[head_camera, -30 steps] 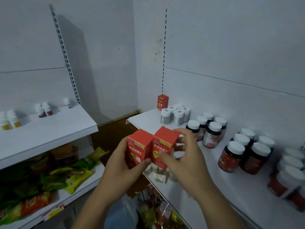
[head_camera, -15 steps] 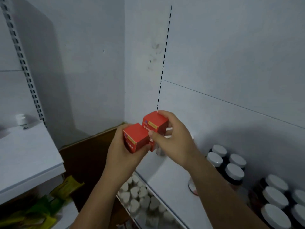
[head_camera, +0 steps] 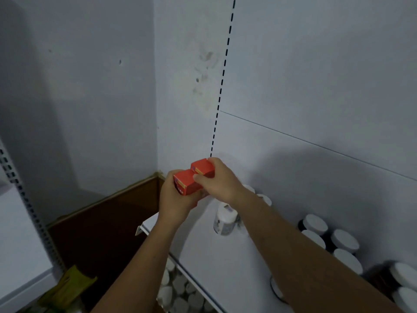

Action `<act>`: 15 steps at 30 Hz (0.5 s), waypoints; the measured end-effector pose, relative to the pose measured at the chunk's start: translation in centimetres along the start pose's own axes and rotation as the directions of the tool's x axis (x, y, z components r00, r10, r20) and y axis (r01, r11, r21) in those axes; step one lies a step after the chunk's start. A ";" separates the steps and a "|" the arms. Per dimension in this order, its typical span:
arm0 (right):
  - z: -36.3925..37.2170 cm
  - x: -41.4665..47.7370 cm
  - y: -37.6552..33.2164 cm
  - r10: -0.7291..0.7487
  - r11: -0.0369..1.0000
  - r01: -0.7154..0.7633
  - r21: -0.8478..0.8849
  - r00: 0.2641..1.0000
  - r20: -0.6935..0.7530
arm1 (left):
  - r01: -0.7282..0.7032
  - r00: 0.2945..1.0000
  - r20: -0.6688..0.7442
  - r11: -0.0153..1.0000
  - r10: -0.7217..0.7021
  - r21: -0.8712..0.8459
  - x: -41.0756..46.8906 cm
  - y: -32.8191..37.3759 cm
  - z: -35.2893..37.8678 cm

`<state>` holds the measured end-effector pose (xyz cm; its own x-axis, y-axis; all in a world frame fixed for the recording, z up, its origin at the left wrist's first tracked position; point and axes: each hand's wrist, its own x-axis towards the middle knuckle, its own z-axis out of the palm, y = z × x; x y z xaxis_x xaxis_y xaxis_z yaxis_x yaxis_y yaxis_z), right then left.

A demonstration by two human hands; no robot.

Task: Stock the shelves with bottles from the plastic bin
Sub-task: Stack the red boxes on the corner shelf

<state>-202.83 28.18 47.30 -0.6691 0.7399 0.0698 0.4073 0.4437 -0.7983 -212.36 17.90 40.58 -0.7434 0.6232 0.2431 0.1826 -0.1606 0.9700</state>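
Near the frame's centre, above the shelf point(head_camera: 214, 256), our left hand point(head_camera: 177, 203) gripped one red box point(head_camera: 185, 182) and our right hand point(head_camera: 220, 184) a second red box point(head_camera: 203, 167), the two touching; white-capped bottles point(head_camera: 344, 241) stood on the shelf at lower right.

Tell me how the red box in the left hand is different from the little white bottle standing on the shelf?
The red box is red with flat sides; the white bottle is white and round. The left hand grips the red box, while the white bottle stands on the shelf, held by nobody. Both are small and near the shelf's far end. The right hand grips a second red box.
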 end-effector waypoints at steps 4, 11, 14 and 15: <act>0.8 1.8 0.3 0.099 0.968 -0.098 -0.232 0.995 -0.008 | 0.032 0.999 0.017 0.999 -0.033 0.019 1.0 -2.0 1.0; 2.7 2.7 2.5 0.106 0.926 -0.078 -0.369 0.993 0.057 | 0.048 0.999 0.027 0.998 -0.047 -0.049 0.5 -3.1 2.2; 2.9 2.5 2.5 0.094 0.922 -0.072 -0.380 0.995 0.040 | 0.047 0.999 0.027 0.998 -0.046 -0.050 0.6 -3.2 2.4; 2.8 2.5 2.5 0.087 0.917 -0.067 -0.394 0.996 0.033 | 0.036 0.999 0.023 0.999 -0.035 -0.038 0.6 -3.4 2.5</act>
<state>-205.24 29.69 43.78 -0.6511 0.7588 -0.0192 0.6631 0.5563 -0.5008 -211.83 20.74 37.46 -0.7343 0.6460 0.2086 0.1310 -0.1666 0.9773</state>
